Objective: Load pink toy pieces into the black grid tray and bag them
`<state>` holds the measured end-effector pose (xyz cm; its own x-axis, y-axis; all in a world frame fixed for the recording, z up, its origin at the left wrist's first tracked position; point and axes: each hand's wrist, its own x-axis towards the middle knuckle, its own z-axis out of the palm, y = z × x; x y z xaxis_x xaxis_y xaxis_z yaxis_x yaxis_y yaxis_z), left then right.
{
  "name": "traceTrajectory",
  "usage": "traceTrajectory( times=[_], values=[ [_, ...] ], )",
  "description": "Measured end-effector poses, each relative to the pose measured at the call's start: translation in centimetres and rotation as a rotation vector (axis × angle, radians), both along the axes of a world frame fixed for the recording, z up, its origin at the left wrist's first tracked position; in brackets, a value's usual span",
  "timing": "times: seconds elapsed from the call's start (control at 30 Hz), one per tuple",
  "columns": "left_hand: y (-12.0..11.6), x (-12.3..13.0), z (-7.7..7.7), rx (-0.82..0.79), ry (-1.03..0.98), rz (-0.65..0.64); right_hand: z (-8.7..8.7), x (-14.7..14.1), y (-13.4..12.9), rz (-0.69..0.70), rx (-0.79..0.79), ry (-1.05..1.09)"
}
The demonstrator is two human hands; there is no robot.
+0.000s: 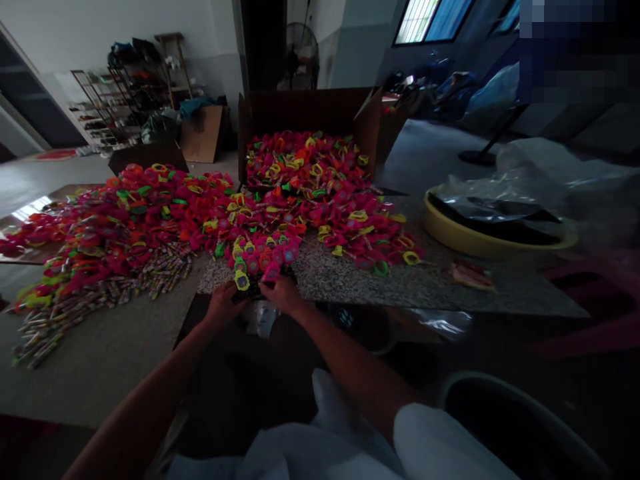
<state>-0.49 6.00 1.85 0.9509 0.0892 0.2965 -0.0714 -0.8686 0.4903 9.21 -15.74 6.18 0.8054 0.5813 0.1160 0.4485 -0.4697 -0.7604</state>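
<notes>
My left hand [225,307] is at the table's front edge, at the left side of a dark tray [254,291] that carries several small toy watches in rows. My right hand [281,293] is at the tray's front right, its fingers closed at a pink toy watch [271,273]. Beside my left fingers sits a yellow toy watch [242,279]. Behind the tray spreads a large pile of pink, yellow, green and orange toy watches [200,207]. The undersides of both hands are hidden, and the dim light blurs the fingertips.
An open cardboard box [310,107] full of toy watches stands behind the pile. Thin wrapped sticks [100,287] lie at the left. A yellow basin [465,237] holding clear plastic is at the right, with a small packet [471,274] in front. A tub [480,379] stands at lower right.
</notes>
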Motion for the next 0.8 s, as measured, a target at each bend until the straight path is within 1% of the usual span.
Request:
traceTrajectory(
  times=[0.1, 0.2, 0.3, 0.43, 0.8],
  values=[
    [-0.5, 0.2, -0.1, 0.005, 0.007, 0.04, -0.7, 0.6, 1.9, 0.088, -0.03, -0.044],
    [-0.5, 0.3, -0.3, 0.003, 0.003, 0.05, -1.4, 1.1, 2.6, 0.11, -0.082, -0.084],
    [-0.4, 0.3, -0.4, 0.013, 0.0, 0.037, -1.8, 1.4, 2.7, 0.136, -0.127, -0.128],
    [-0.4, 0.2, -0.3, 0.019, 0.003, 0.021, -2.0, 1.6, 2.7, 0.201, -0.126, -0.195],
    [-0.7, 0.2, -0.1, 0.014, 0.012, 0.022, -1.8, 2.2, 2.9, 0.27, -0.1, -0.178]
  ],
)
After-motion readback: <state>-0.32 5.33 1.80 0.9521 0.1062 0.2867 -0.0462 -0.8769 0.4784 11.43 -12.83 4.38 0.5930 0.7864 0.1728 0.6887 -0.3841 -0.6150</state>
